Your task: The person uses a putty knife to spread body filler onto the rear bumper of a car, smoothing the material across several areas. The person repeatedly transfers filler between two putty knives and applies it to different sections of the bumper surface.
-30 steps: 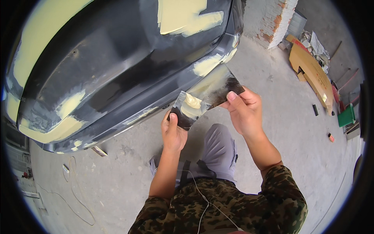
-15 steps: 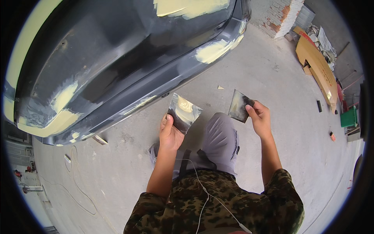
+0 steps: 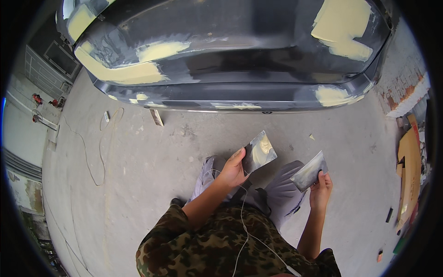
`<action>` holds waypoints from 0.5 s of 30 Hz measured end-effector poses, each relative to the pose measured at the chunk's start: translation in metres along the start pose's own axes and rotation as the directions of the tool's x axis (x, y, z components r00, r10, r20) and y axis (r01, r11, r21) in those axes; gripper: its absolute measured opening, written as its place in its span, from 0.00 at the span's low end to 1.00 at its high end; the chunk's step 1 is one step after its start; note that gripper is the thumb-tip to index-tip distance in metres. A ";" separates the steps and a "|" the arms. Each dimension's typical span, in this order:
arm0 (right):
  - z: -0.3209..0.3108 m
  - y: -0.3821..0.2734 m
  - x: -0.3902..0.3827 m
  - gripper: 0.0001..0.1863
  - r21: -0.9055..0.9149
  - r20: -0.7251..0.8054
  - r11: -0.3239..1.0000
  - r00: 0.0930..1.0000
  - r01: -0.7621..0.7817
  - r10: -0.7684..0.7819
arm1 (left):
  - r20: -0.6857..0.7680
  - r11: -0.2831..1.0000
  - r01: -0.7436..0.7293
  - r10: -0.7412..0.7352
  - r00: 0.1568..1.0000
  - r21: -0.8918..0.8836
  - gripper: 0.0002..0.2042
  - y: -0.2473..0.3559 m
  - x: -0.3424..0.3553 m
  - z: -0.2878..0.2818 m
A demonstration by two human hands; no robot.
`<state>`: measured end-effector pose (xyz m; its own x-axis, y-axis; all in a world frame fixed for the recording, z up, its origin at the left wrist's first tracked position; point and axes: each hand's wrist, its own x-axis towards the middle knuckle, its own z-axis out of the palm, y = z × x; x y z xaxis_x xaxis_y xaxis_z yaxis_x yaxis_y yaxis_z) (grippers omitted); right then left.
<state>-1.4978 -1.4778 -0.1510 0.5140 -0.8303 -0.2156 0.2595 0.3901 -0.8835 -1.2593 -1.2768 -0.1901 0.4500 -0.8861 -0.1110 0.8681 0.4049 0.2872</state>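
In my left hand is a dark, flat square putty spreader, gripped by one edge with the thumb on top. A smear of pale yellow putty covers its outer part. My right hand pinches a second thin flat spreader by its lower right corner; its face is greyish with a dull film. Both spreaders are held apart above my knees. Beyond them stretches a dark grey car bumper, touching neither. Pale yellow putty patches lie on the car's body panel and along the bumper.
A narrow board piece leans under the bumper. Thin cable loops over the concrete floor at left, by a small white box. Cardboard and clutter line the right side, below a brick pillar. A white earphone cord hangs across my shirt.
My view has turned, so the car now runs level across the top. My right hand has tilted its spreader to a flatter, slanted angle. Both hands keep their hold.
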 end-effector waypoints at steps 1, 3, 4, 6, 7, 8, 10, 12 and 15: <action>0.000 0.002 0.000 0.11 0.004 0.065 1.000 0.998 -0.015 0.015 | -0.011 1.000 -0.015 0.015 1.000 -0.015 0.19 -0.002 -0.008 -0.001; 0.002 0.012 0.000 0.10 0.013 0.121 0.999 0.992 -0.039 0.037 | 0.071 0.997 -0.065 0.062 0.996 0.036 0.22 0.001 -0.025 -0.007; 0.003 0.018 -0.001 0.09 0.020 0.133 0.998 0.989 -0.061 0.058 | 0.022 0.992 -0.108 0.106 0.994 0.069 0.22 0.004 -0.035 -0.011; 0.004 0.032 -0.006 0.08 0.030 0.163 0.994 0.982 -0.104 0.098 | 0.005 0.987 -0.127 0.127 0.992 0.099 0.23 0.013 -0.054 -0.021; 0.005 0.038 -0.010 0.08 0.024 0.198 0.994 0.975 -0.108 0.101 | 0.022 0.987 -0.132 0.130 0.991 0.089 0.23 0.021 -0.063 -0.027; 0.007 0.045 -0.016 0.08 0.017 0.233 0.994 0.967 -0.112 0.105 | 0.106 0.983 -0.162 0.153 0.983 0.088 0.23 0.025 -0.070 -0.033; 0.009 0.056 -0.027 0.09 -0.007 0.260 0.990 0.956 -0.140 0.137 | -0.083 0.950 -0.257 0.275 0.958 0.175 0.23 0.033 -0.085 -0.044; 0.013 0.065 -0.036 0.08 -0.047 0.179 0.979 0.963 -0.196 0.201 | -0.092 0.936 -0.321 0.336 0.937 0.145 0.21 0.046 -0.099 -0.054; 0.025 0.075 -0.043 0.08 -0.064 0.179 0.970 0.953 -0.235 0.243 | -0.089 0.918 -0.354 0.373 0.924 0.177 0.20 0.067 -0.115 -0.069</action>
<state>-1.4801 -1.4029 -0.1971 0.6994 -0.6254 -0.3460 0.0780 0.5480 -0.8328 -1.2381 -1.1321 -0.2238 0.7580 -0.6473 -0.0802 0.6010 0.6455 0.4713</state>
